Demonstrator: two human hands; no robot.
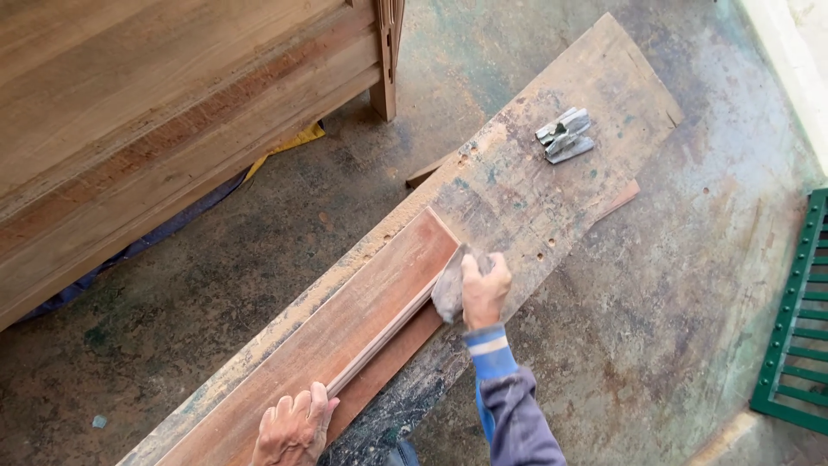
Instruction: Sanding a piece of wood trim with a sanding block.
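Now | right hand (483,292) grips sandpaper (448,289) | left hand (293,427) flat, pressing plank (345,324)

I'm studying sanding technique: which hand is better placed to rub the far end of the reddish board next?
The right hand, probably. It already presses the grey crumpled sanding sheet against the long reddish-brown wooden board near its far end, while the left hand rests on the near part, steadying it.

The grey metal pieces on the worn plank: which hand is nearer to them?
Right. The right hand, gripping a grey sanding pad, lies below-left of the grey metal pieces. The left hand rests much farther down the reddish wooden board.
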